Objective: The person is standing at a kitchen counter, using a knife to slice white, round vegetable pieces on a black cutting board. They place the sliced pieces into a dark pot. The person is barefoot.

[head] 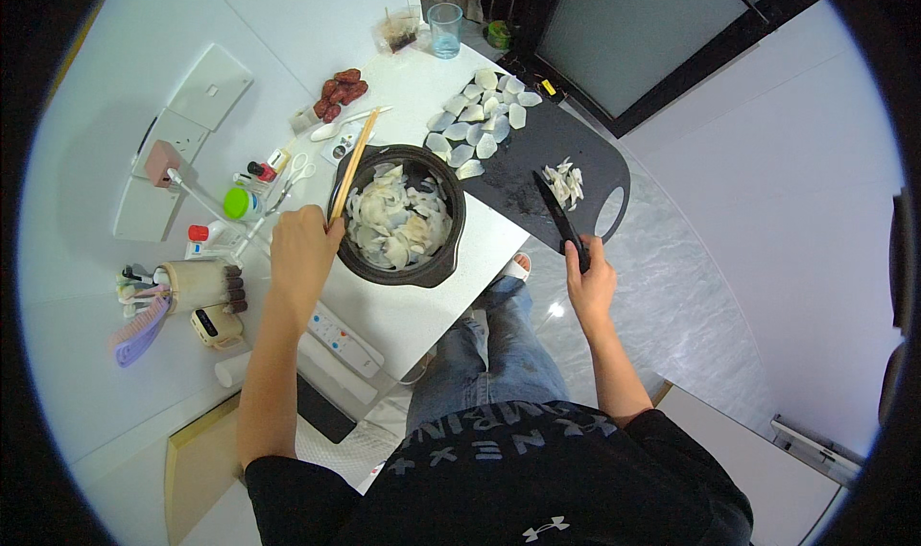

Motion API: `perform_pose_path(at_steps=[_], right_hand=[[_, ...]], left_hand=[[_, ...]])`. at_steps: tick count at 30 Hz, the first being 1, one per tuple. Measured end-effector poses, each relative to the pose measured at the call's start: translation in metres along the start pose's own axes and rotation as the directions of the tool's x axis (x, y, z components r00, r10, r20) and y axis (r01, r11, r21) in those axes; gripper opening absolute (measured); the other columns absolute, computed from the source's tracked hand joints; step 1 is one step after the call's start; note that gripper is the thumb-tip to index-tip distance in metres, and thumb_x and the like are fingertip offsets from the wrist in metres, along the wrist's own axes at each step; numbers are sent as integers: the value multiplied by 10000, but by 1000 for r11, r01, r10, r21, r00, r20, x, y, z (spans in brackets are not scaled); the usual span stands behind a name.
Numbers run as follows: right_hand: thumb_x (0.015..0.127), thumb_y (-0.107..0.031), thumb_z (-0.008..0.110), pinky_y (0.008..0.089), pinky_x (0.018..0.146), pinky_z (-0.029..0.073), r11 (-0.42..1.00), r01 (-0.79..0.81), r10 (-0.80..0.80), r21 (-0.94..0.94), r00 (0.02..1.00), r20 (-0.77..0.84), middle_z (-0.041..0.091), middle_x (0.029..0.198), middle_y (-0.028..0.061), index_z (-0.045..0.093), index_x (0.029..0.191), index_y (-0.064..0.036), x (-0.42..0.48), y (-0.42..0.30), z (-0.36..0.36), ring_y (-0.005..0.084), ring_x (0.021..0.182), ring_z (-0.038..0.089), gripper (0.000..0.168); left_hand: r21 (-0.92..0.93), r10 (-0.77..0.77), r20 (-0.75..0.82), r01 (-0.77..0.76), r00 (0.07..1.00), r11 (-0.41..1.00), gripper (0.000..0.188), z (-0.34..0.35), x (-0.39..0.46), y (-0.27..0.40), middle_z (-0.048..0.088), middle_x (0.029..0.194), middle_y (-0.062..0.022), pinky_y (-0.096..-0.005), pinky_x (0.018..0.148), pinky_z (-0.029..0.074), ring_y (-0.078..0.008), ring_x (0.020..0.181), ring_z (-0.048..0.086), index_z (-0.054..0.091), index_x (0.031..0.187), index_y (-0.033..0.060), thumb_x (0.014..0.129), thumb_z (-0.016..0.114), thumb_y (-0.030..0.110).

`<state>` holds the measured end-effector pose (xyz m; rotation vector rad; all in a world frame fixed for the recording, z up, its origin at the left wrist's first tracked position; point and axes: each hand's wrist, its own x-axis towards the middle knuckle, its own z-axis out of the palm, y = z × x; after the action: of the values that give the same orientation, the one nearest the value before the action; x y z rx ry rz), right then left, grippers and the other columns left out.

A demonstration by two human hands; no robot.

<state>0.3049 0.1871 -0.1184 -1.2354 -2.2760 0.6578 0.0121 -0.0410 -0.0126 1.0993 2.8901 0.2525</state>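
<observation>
My left hand (306, 247) grips a pair of wooden chopsticks (354, 168) at the left rim of a dark pot (455, 258). Pale, thin slices (392, 211) lie heaped inside the pot. In my right hand (591, 280) is a black-bladed knife (557, 211), its blade resting on a dark cutting board (583, 132). Beside the blade is a small pile of pale cut strips (565, 182). Many flat whitish slices (486, 144) are spread over the board's far left part.
Red dates (344, 91), a white spoon (327, 131), a drinking glass (445, 35) and scissors (301, 168) lie around the pot. Near my left arm are a green-lidded jar (237, 203), a power strip (342, 337) and a black phone-like slab (325, 406).
</observation>
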Motion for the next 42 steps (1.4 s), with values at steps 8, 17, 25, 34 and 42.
perform_pose_path(at_steps=[8,17,25,34,42], right_hand=[[915,-288,637,462,549,480,1000,3,-3,3,1000,14,658,717,188,586,992,-92,2,3,-1,399,648,651,216],[915,-286,638,455,545,481,1000,22,-22,8,1000,11,652,698,193,587,989,-84,2,4,-2,392,640,651,221],[915,-284,639,446,547,486,1000,-6,5,14,999,38,654,703,192,588,1002,-78,3,2,-3,386,642,655,229],[912,-263,643,446,546,486,999,10,-11,32,1000,23,655,712,199,589,1001,-85,3,2,-1,390,646,654,205],[921,-321,628,433,519,493,989,68,-60,-128,996,72,650,663,164,604,1189,-141,6,-2,-5,356,600,658,324]], left_hand=[[-1,-95,116,95,989,995,261,-9,4,5,662,773,-216,-477,694,517,-394,763,653,671,769,7,825,712,259],[9,-94,190,94,977,996,307,-21,6,14,675,781,-200,-459,687,519,-381,762,663,673,806,6,815,726,309],[49,-118,180,111,976,993,390,-26,12,16,677,792,-198,-445,690,520,-369,775,668,667,845,2,819,723,387],[17,-13,14,13,1000,1000,320,-26,9,26,642,852,-144,-461,691,504,-347,791,650,594,961,29,835,708,300],[-25,-68,12,68,998,997,245,-4,19,7,657,812,-191,-467,675,516,-381,770,658,621,902,7,804,723,208]])
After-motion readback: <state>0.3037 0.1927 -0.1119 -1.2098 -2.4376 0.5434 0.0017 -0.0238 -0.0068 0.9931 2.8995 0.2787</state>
